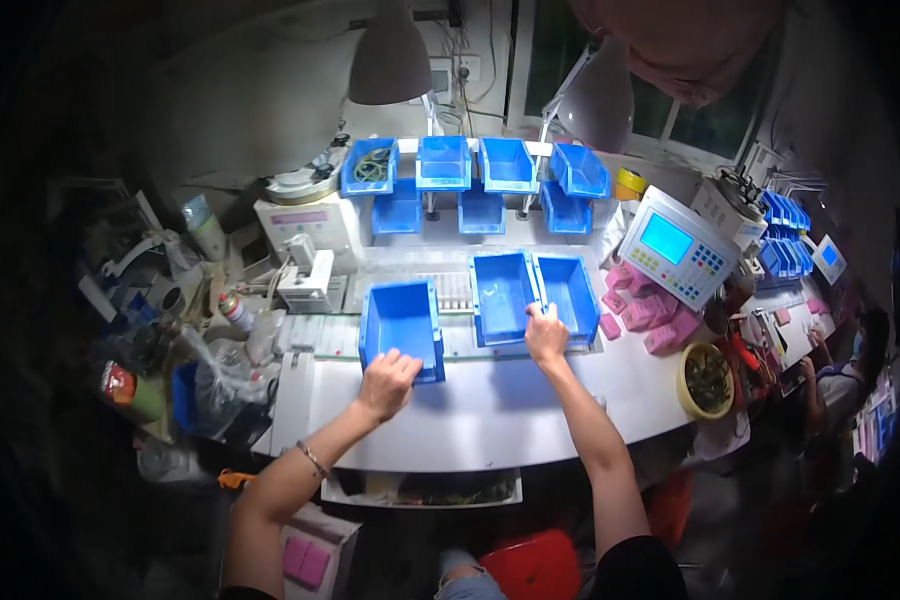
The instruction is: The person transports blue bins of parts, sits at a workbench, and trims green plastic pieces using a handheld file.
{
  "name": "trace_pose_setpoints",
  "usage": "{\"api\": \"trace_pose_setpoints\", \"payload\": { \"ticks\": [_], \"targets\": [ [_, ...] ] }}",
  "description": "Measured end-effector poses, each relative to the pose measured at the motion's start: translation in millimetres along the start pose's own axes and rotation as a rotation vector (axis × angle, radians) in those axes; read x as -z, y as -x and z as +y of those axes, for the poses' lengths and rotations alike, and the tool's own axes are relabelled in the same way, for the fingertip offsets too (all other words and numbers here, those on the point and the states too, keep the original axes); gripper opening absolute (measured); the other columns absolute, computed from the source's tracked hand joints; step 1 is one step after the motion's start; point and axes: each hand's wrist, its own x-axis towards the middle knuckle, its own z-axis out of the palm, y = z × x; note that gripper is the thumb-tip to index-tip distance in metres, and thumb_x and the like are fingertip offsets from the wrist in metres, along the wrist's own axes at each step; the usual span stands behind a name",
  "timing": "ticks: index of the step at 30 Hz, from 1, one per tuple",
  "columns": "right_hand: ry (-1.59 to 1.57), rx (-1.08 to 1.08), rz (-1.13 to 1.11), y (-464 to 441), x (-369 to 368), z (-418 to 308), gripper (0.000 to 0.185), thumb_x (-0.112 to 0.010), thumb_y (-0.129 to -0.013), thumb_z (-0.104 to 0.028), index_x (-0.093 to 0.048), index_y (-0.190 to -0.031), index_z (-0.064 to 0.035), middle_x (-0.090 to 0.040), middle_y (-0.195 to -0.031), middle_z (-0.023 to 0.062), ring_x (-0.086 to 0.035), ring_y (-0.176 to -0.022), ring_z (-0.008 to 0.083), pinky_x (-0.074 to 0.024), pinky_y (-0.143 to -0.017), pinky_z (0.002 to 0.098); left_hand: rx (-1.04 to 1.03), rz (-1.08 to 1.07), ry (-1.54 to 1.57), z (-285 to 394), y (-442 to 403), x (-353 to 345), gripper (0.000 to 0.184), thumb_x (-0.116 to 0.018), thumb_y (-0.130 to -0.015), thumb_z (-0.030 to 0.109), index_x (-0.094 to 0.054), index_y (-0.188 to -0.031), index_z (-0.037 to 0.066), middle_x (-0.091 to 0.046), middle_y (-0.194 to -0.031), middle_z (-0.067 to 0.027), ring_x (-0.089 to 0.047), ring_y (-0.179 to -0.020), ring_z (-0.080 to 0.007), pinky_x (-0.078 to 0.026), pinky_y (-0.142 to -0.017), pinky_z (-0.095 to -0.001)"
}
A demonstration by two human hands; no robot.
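Observation:
My left hand [390, 384] is closed at the front edge of a blue plastic bin [401, 312], its fingers curled over the rim. Inside, that bin shows nothing but its bare floor. To the right, my right hand [547, 334] pinches the front where two more blue bins meet, a middle bin [503, 294] and a right bin [570, 290]. Those two stand side by side, touching. A gap separates them from the bin at my left hand. My fingertips are partly hidden on both sides.
Several blue bins [444, 165] hang on a rack behind; one holds greenish strands. At right are a control panel with a lit screen [667, 240], pink blocks [650, 308] and a yellow basket [705, 380]. Plastic bags [225, 365] clutter the left. Another person sits far right.

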Motion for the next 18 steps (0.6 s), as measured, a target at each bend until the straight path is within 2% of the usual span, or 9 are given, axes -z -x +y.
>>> {"api": "trace_pose_setpoints", "payload": {
  "ticks": [5,7,10,11,12,14,16,17,18],
  "targets": [
    [0.087,-0.055,-0.012,-67.0,-74.9,30.4,0.025,-0.056,-0.072,-0.005,-0.058,-0.095,-0.016,-0.048,-0.095,0.0166,-0.06,-0.073,0.0342,-0.0499,-0.059,0.0428,-0.023,0.113,-0.105,-67.7,-93.7,-88.6,0.01,-0.054,-0.065,0.005,-0.052,-0.074,0.01,-0.051,-0.067,-0.0038,-0.05,-0.072,-0.0213,-0.039,-0.061,-0.0324],
    [0.038,-0.094,0.001,-76.7,-87.9,32.6,0.028,-0.049,-0.077,-0.008,-0.059,-0.1,-0.0214,-0.048,-0.104,0.0206,-0.06,-0.076,0.0384,-0.0494,-0.062,0.046,0.006,0.119,-0.132,-88.5,-113.7,-124.9,0.007,-0.052,-0.066,0.007,-0.051,-0.072,0.011,-0.052,-0.066,-0.0044,-0.051,-0.07,-0.0217,-0.04,-0.06,-0.0336],
    [-0.026,-0.108,-0.057,-91.3,-92.1,29.5,0.034,-0.046,-0.079,-0.01,-0.057,-0.109,-0.0227,-0.047,-0.104,0.0216,-0.056,-0.08,0.0388,-0.0484,-0.067,0.0437,-0.017,0.093,-0.082,-103.1,-127.3,-160.6,0.009,-0.051,-0.067,0.006,-0.052,-0.075,0.01,-0.053,-0.069,-0.0059,-0.051,-0.07,-0.0242,-0.039,-0.061,-0.0364],
    [-0.049,-0.121,-0.077,-94.3,-89.9,25.5,0.034,-0.048,-0.08,-0.011,-0.057,-0.11,-0.0226,-0.046,-0.105,0.0228,-0.055,-0.085,0.0388,-0.047,-0.071,0.0434,0.005,0.074,-0.032,-103.6,-129.4,-167.5,0.015,-0.054,-0.064,0.004,-0.052,-0.077,0.009,-0.054,-0.072,-0.0065,-0.051,-0.074,-0.0247,-0.039,-0.063,-0.0368],
    [-0.078,-0.123,-0.089,-101.2,-85.9,19.4,0.033,-0.049,-0.08,-0.013,-0.056,-0.111,-0.0224,-0.046,-0.105,0.0239,-0.053,-0.091,0.0388,-0.0456,-0.076,0.0431,0.034,-0.04,-0.025,-101.3,-132.3,-167.1,0.022,-0.058,-0.064,0.003,-0.053,-0.084,0.008,-0.054,-0.082,-0.0072,-0.05,-0.079,-0.0245,-0.04,-0.066,-0.0364],
    [-0.005,-0.008,0.169,-104.7,-80.4,4.1,0.032,-0.052,-0.08,-0.014,-0.057,-0.111,-0.0176,-0.044,-0.108,0.0259,-0.048,-0.099,0.0382,-0.0408,-0.084,0.0413,0.11,-0.16,0.039,-90.6,-134.9,-155.5,0.043,-0.07,-0.062,0.006,-0.052,-0.101,0.005,-0.052,-0.103,-0.01,-0.049,-0.092,-0.0275,-0.039,-0.077,-0.0363],
    [-0.23,-0.098,0.28,-111.3,-66.1,-22.5,0.029,-0.055,-0.08,-0.014,-0.058,-0.108,-0.0109,-0.042,-0.112,0.0265,-0.046,-0.101,0.0373,-0.0381,-0.087,0.0393,0.184,-0.063,0.155,-76.2,-128.3,-141.2,0.046,-0.068,-0.066,0.008,-0.05,-0.108,0.003,-0.048,-0.112,-0.0128,-0.047,-0.101,-0.0293,-0.038,-0.084,-0.0372],
    [-0.377,-0.137,0.357,-113.9,-61.7,-38.8,0.023,-0.052,-0.08,-0.013,-0.061,-0.101,-0.0061,-0.046,-0.109,0.0222,-0.048,-0.098,0.0333,-0.0392,-0.083,0.0412,0.227,-0.003,0.2,-67.7,-124.6,-130.7,0.048,-0.067,-0.068,0.009,-0.049,-0.111,0.002,-0.047,-0.116,-0.0142,-0.046,-0.105,-0.0302,-0.037,-0.088,-0.0376],
    [-0.502,-0.19,0.326,-113.2,-50.0,-58.1,0.02,-0.052,-0.08,-0.012,-0.062,-0.097,-0.0052,-0.049,-0.104,0.0207,-0.049,-0.096,0.0322,-0.0399,-0.081,0.0398,0.252,0.075,0.289,-56.2,-118.3,-117.7,0.049,-0.067,-0.07,0.01,-0.047,-0.113,0.002,-0.045,-0.119,-0.0154,-0.044,-0.109,-0.0316,-0.036,-0.091,-0.0385]
  ]
}}
